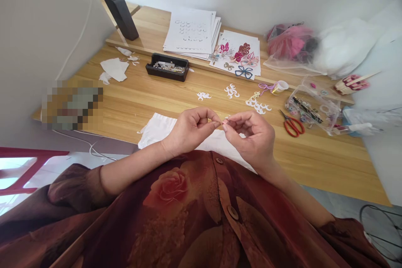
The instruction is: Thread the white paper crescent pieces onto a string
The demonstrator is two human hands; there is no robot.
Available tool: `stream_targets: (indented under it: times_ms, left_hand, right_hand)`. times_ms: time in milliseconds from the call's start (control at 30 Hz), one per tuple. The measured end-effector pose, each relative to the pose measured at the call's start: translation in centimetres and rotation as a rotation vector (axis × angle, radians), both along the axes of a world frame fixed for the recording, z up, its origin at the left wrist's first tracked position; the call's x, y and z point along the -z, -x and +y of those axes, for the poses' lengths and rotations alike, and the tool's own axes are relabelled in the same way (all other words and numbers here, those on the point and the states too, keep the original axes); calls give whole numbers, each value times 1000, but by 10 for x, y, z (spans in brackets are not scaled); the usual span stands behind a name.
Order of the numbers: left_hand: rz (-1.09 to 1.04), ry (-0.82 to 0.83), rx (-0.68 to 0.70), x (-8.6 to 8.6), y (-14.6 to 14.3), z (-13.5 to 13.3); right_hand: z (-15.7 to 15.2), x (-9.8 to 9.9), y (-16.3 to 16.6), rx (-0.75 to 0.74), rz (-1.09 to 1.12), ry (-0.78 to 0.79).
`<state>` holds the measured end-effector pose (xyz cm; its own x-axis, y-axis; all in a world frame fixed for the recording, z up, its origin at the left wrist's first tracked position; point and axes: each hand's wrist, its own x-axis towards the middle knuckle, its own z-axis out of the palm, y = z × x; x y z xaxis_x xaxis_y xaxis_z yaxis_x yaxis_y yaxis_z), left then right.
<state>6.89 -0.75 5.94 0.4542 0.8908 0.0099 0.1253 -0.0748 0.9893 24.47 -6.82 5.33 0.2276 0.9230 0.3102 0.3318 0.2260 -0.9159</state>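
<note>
Both hands meet above a white cloth (157,127) at the near edge of the wooden table. My left hand (197,127) is pinched, thumb against forefinger. Opposite it, my right hand (253,134) also pinches at the fingertips, with a tiny dark bit showing between them. What the fingertips hold is too small to name. Beyond the hands lie small white crescent-shaped cutouts (231,91) in loose piles. Red-handled scissors or pliers (293,124) rest to the right of my right hand.
A black tray (168,68) holds beads. Perforated white sheets (188,31) and flower ornaments (245,56) lie on the raised shelf. On the right are a clear plastic box (314,106), a spool (279,87) and a bag of pink material (292,46). Paper scraps (115,69) lie left.
</note>
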Motion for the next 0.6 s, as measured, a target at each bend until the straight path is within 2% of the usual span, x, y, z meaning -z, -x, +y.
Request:
stream_targets:
  times_ms: [133,333,433,600]
  left_hand:
    - [-117,113,21,3,-1,-1]
    - [-381,514,103,7,-4,0]
    - [-408,577,114,7,-4,1]
    - [-415,632,42,11,-2,5]
  right_hand:
    - [5,-2,-2,-65,220,167]
    - [8,1,-3,-179,404,250]
    - [9,4,-3,-197,452,271]
    - [8,6,-6,-214,447,255]
